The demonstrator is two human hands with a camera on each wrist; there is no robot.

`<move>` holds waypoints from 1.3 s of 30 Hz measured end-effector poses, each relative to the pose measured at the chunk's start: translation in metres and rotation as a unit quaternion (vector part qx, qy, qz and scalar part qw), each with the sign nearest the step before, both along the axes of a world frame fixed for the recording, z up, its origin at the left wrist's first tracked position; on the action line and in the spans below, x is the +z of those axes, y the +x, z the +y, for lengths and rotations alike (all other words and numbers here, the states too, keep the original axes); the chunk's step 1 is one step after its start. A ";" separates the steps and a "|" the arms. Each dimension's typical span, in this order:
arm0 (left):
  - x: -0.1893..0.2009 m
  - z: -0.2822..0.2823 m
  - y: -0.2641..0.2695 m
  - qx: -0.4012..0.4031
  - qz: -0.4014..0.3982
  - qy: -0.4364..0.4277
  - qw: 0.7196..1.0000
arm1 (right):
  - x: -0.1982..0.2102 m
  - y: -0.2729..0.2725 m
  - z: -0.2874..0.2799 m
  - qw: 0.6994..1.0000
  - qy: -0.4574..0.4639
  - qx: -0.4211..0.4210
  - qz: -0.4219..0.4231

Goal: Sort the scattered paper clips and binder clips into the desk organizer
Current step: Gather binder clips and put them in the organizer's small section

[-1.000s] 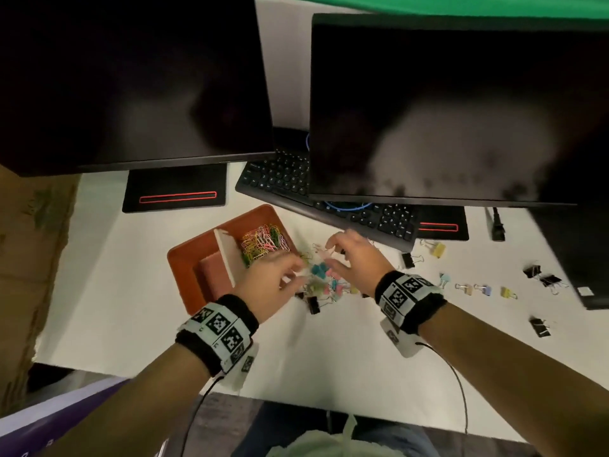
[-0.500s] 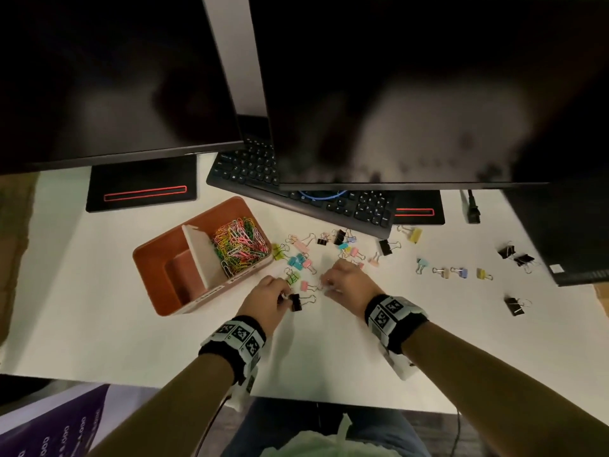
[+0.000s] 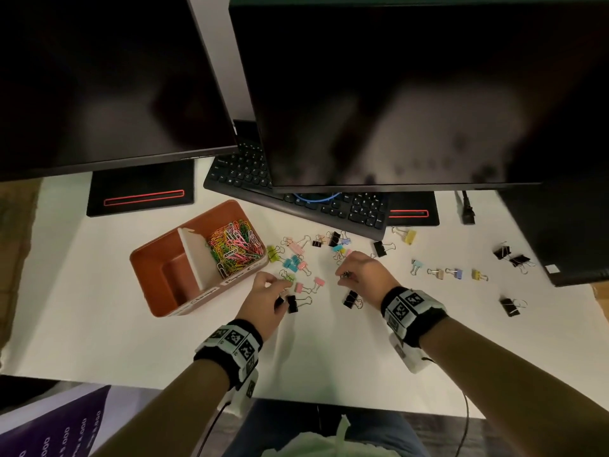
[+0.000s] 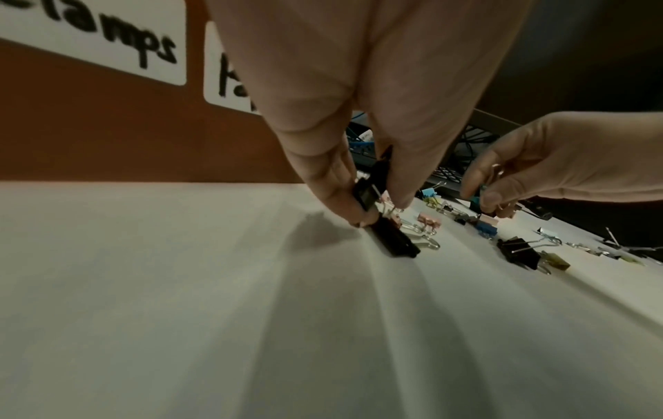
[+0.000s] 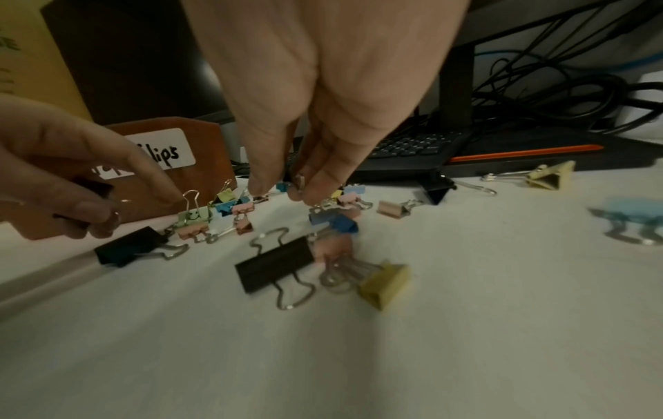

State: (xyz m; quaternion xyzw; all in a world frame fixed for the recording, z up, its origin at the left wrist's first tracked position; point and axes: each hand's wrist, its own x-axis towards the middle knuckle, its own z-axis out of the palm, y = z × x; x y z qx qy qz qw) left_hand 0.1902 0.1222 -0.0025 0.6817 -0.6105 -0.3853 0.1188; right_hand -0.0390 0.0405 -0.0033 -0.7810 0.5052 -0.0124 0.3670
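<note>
An orange-brown organizer (image 3: 158, 258) stands left of centre; its right compartment holds coloured paper clips (image 3: 235, 247), its left one shows only its bare floor. Small coloured binder clips (image 3: 296, 262) lie scattered beside it. My left hand (image 3: 281, 291) pinches a small black binder clip (image 4: 366, 194) between thumb and fingers, just above another black clip (image 4: 392, 239) lying on the desk. My right hand (image 3: 344, 275) pinches a small binder clip (image 5: 299, 181) by its wire handle, above the pile. A black clip (image 3: 351, 299) lies by that wrist.
Two dark monitors (image 3: 395, 94) overhang the desk, with a keyboard (image 3: 329, 209) and stand bases behind the clips. More binder clips sit to the right in a coloured row (image 3: 454, 273) and as black ones (image 3: 510, 255). The desk's front edge (image 3: 329, 402) is near my body.
Both hands have drawn back from the pile beside the organizer toward me. The left hand took hold of a black clip, and the right hand now holds a small clip.
</note>
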 end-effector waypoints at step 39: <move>0.038 0.000 -0.005 0.014 -0.010 -0.007 1.000 | 0.023 0.021 0.004 0.999 -0.009 0.037 -0.028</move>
